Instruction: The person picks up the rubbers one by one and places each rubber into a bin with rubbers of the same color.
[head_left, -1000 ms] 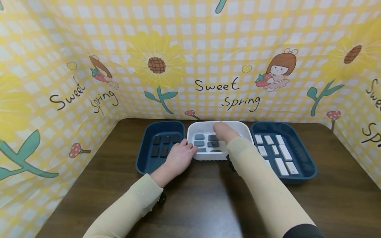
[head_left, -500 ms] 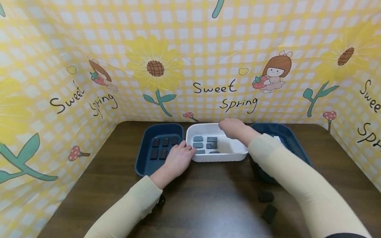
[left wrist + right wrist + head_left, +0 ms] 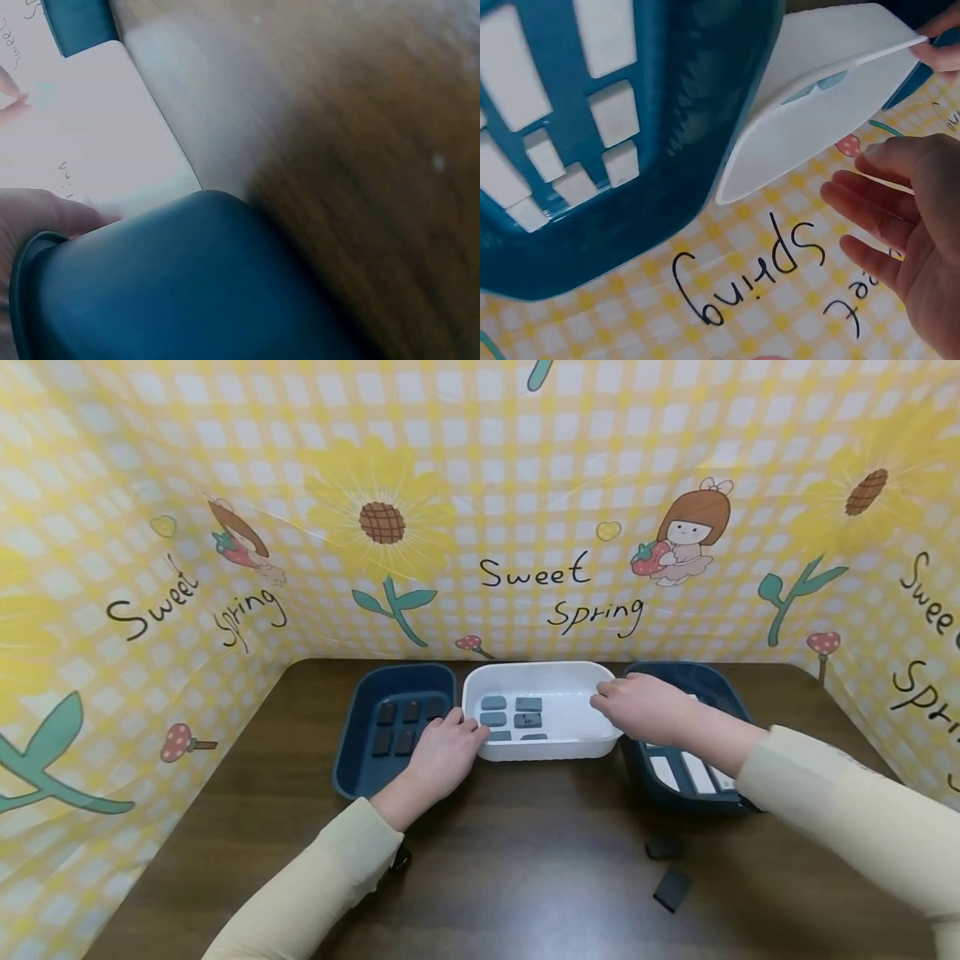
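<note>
The white tray (image 3: pixel 577 748) stands in the middle of the table, with flat grey-blue blocks (image 3: pixel 528 720) in rows on its left side. My left hand (image 3: pixel 444 756) holds that tray's left rim, where it meets the left dark blue tray (image 3: pixel 347 770); the left wrist view shows only part of this hand (image 3: pixel 45 214). Above the white tray's right end is my right hand (image 3: pixel 648 706). Its fingers (image 3: pixel 874 214) are loosely bent in the right wrist view, and nothing shows between them. My right forearm covers part of the right blue tray (image 3: pixel 637 772).
Dark blocks (image 3: pixel 409 713) lie in rows in the left blue tray. White blocks (image 3: pixel 615 112) of various sizes sit in the right blue tray. Two black blocks (image 3: pixel 671 891) lie on the brown table (image 3: pixel 517 860) in front of it. A patterned yellow cloth (image 3: pixel 420 610) hangs behind.
My right hand has moved from inside the white tray up and rightward to its right end. The right forearm has swung right, uncovering the two black blocks. My left hand keeps its place.
</note>
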Available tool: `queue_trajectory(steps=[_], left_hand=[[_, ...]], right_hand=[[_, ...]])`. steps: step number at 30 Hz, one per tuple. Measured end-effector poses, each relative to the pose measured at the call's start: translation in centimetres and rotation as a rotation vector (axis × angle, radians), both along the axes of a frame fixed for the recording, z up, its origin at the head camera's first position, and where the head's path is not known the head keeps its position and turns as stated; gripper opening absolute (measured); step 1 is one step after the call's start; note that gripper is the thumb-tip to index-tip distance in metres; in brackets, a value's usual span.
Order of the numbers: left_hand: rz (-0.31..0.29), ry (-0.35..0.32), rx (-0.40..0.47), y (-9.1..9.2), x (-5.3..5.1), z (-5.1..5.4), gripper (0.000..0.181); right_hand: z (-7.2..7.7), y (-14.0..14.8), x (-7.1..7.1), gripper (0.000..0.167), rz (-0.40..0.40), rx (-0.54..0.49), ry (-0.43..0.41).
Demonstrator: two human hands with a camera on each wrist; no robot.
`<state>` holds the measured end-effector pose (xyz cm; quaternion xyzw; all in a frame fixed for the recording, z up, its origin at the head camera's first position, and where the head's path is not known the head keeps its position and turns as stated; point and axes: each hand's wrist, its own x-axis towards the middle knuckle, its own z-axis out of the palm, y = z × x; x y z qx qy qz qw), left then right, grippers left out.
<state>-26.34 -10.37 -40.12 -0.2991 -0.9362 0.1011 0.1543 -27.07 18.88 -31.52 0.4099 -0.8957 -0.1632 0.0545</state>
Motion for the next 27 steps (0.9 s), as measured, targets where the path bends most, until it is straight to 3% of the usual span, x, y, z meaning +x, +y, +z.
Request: queue_trajectory(steps=[7, 10, 14, 22, 27], left_hand=[[0.005, -0.022, -0.007, 0.0, 0.1, 0.3, 0.020], [0.010, -0.038, -0.005, 0.0, 0.1, 0.5, 0.022], [0.008, -0.049, 0.000, 0.1, 0.1, 0.6, 0.022], [-0.009, -0.028, 0.014, 0.0, 0.1, 0.5, 0.021], [-0.008, -0.038, 0.014, -0.1, 0.0, 0.5, 0.020]], right_hand=[[0.0, 3.4, 3.8, 0.021, 0.046, -0.290, -0.057], [-0.7, 4.4, 5.4, 0.024, 0.086, -0.353, -0.042], [-1.9, 5.0, 7.6, 0.024, 0.141, -0.379, -0.034], [-4.7, 5.4, 10.8, 0.019, 0.035, -0.416, -0.251], [-7.0, 5.1, 11.6, 0.023, -0.014, -0.356, -0.216]])
